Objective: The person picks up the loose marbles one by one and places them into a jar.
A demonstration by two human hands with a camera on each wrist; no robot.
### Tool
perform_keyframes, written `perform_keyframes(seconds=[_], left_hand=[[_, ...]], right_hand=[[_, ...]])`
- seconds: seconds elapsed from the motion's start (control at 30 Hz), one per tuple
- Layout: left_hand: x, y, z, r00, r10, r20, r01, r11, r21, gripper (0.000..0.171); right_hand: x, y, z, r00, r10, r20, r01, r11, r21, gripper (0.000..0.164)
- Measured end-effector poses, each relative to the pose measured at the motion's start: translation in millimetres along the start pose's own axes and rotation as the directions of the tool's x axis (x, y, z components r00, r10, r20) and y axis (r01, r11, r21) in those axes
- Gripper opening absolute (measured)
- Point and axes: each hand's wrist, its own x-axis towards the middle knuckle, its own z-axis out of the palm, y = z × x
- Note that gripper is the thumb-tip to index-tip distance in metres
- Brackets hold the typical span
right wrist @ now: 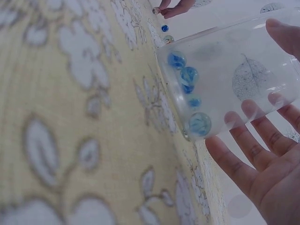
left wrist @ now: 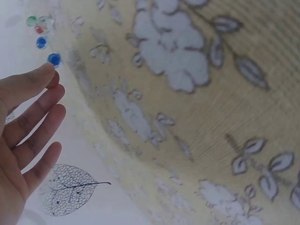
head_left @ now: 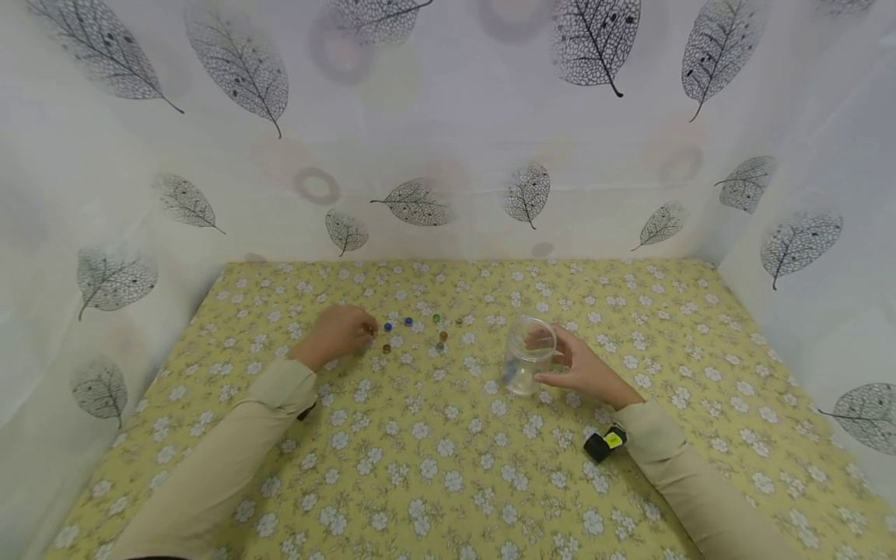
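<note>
My left hand (head_left: 340, 333) is at the left of the loose marbles. In the left wrist view, its thumb and forefinger pinch a reddish-brown marble (left wrist: 54, 80), while the other fingers are spread. A dark blue marble (left wrist: 54, 59) is just beyond the fingertips. My right hand (head_left: 575, 364) grips a clear plastic jar (head_left: 521, 379) from its right side, thumb and fingers around the wall. The jar stands upright on the cloth with its mouth uncovered. Several blue-swirled marbles (right wrist: 189, 75) lie at its bottom in the right wrist view.
Between the hands lie several loose marbles: two blue, including one (head_left: 409, 320), a green one (head_left: 436, 318), an amber one (head_left: 443, 336) and a brown one (head_left: 386, 349). Yellow floral cloth (head_left: 434, 451) covers the table. White leaf-printed curtains (head_left: 448, 140) stand behind and at both sides.
</note>
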Motion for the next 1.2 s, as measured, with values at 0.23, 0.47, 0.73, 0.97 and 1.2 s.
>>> perform_keyframes(seconds=[0.23,0.47,0.73,0.97,1.2], left_hand=[[-4.3,7.5,-9.2,0.99,0.033,-0.141,-0.03,0.999,0.022,0.012],[-6.8,20.9,-19.0,0.967,0.056,-0.247,-0.061,0.998,-0.014,0.014],[-6.7,45.8,-27.9,0.926,0.088,-0.367,-0.105,0.994,-0.027,0.016],[1.3,71.0,-34.8,0.906,0.138,-0.399,-0.165,0.986,-0.034,0.014],[13.1,97.8,-42.9,0.884,0.194,-0.426,-0.223,0.975,-0.018,0.014]], right_hand=[[-0.2,1.7,-0.2,1.0,0.01,0.0,-0.01,1.0,-0.001,0.063],[-0.4,2.5,0.3,1.0,0.007,0.003,-0.007,1.0,0.003,0.063],[0.6,3.6,0.4,1.0,-0.008,-0.001,0.008,1.0,0.013,0.06],[1.6,2.1,-0.4,1.0,0.0,0.002,0.0,1.0,0.014,0.06],[1.6,2.6,-0.6,1.0,-0.004,0.008,0.004,1.0,0.008,0.062]])
